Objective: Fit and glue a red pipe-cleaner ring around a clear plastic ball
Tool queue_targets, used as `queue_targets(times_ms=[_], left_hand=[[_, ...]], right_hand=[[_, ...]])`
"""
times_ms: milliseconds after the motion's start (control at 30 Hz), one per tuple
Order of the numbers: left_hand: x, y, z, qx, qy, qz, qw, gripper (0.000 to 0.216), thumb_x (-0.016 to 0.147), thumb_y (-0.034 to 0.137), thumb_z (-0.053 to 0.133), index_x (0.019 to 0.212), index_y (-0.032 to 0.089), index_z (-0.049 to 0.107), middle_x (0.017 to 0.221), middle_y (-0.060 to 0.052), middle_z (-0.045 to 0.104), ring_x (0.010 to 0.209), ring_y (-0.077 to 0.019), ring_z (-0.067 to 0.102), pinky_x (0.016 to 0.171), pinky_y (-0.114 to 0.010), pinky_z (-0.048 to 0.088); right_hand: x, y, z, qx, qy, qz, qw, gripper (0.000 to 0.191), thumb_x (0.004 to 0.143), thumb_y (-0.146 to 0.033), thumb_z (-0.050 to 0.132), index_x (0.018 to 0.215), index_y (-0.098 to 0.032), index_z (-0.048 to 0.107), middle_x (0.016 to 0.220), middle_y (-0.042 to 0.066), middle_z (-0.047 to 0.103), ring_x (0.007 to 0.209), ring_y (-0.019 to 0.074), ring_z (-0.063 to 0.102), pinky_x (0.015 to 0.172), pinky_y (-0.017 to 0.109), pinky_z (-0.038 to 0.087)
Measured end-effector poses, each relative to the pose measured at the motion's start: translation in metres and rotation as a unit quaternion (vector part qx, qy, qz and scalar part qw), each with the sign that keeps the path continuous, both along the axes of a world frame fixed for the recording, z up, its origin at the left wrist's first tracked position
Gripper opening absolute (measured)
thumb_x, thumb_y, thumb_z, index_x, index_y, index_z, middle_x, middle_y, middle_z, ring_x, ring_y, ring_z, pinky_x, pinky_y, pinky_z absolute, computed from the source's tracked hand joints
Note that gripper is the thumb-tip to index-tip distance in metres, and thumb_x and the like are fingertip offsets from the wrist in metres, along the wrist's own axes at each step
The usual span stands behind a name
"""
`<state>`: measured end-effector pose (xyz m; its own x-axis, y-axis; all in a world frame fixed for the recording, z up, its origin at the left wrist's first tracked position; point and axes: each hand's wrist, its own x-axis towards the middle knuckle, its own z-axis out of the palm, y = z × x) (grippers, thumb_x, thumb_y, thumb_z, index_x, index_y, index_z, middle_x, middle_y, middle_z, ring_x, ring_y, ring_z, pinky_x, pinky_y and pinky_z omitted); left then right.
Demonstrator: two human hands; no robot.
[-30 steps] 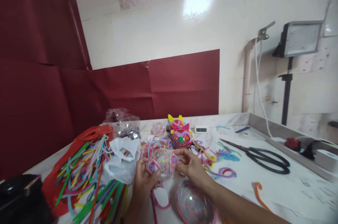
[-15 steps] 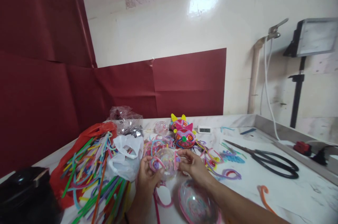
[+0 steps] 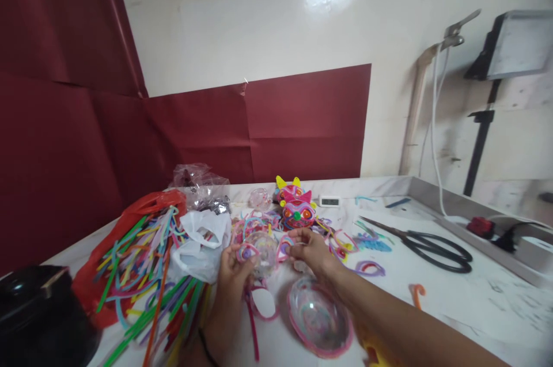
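Note:
My left hand (image 3: 231, 266) and my right hand (image 3: 311, 250) together hold a small clear plastic ball (image 3: 263, 252) trimmed with curled pink and purple strips, a little above the white table (image 3: 453, 303). The left fingers pinch a curl on its left side. The right fingers pinch a curl on its right side. Just below my right wrist lies a clear half-dome (image 3: 318, 316) with a pink rim. Behind the ball stand two finished pink toy heads (image 3: 297, 209) with yellow and pink ears.
A heap of coloured strips (image 3: 142, 280) on a red bag and a white plastic bag (image 3: 201, 246) lie left. Black scissors (image 3: 432, 243), a small white digital display (image 3: 329, 201), loose curls (image 3: 369, 268) and an orange hook (image 3: 417, 293) lie right. A black pot (image 3: 38, 315) sits at bottom left.
The view has shifted slightly. My hands have stayed on the ball and turned it a little; the curls at its sides now sit further apart between my fingers.

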<state>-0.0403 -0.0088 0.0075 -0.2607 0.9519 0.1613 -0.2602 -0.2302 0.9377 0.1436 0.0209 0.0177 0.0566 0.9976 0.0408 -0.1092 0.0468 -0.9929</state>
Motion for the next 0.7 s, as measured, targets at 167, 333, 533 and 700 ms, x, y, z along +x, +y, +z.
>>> queue_targets(times_ms=[167, 333, 533, 700], left_hand=[[-0.006, -0.006, 0.008, -0.022, -0.013, -0.004, 1.000, 0.047, 0.062, 0.032, 0.076, 0.099, 0.025, 0.048, 0.077, 0.006, 0.062, 0.040, -0.0059, 0.051, 0.038, -0.019, 0.039], [-0.010, -0.010, 0.010, -0.030, -0.005, -0.002, 1.000, 0.049, 0.057, 0.027, 0.079, 0.098, 0.024, 0.054, 0.079, 0.003, 0.063, 0.056, -0.0112, 0.062, 0.046, -0.021, 0.046], [-0.007, -0.001, 0.003, -0.049, 0.005, 0.008, 0.999, 0.047, 0.061, 0.032, 0.076, 0.100, 0.023, 0.050, 0.076, 0.005, 0.062, 0.044, -0.0078, 0.055, 0.040, -0.020, 0.040], [-0.008, 0.002, -0.001, -0.050, 0.020, 0.010, 0.998, 0.045, 0.062, 0.025, 0.071, 0.101, 0.022, 0.048, 0.079, 0.004, 0.061, 0.043, -0.0065, 0.054, 0.040, -0.020, 0.040]], right_hand=[[0.006, 0.010, 0.008, -0.047, -0.125, 0.030, 0.991, 0.024, 0.088, -0.028, 0.064, 0.108, -0.015, 0.058, 0.095, 0.002, 0.064, 0.070, 0.0130, 0.063, 0.063, 0.029, 0.055], [0.003, 0.013, 0.007, -0.073, -0.257, 0.106, 0.958, 0.031, 0.092, -0.031, 0.059, 0.120, -0.017, 0.057, 0.118, 0.008, 0.061, 0.097, 0.0215, 0.064, 0.081, 0.042, 0.055], [0.002, 0.007, 0.013, 0.033, -0.367, 0.102, 0.924, 0.024, 0.092, -0.031, 0.059, 0.113, -0.018, 0.061, 0.118, 0.007, 0.062, 0.100, 0.0216, 0.062, 0.085, 0.042, 0.053], [0.015, -0.004, 0.023, 0.116, -0.374, 0.071, 0.917, 0.018, 0.069, -0.007, 0.073, 0.080, -0.020, 0.066, 0.085, 0.003, 0.070, 0.087, 0.0224, 0.066, 0.077, 0.032, 0.050]])
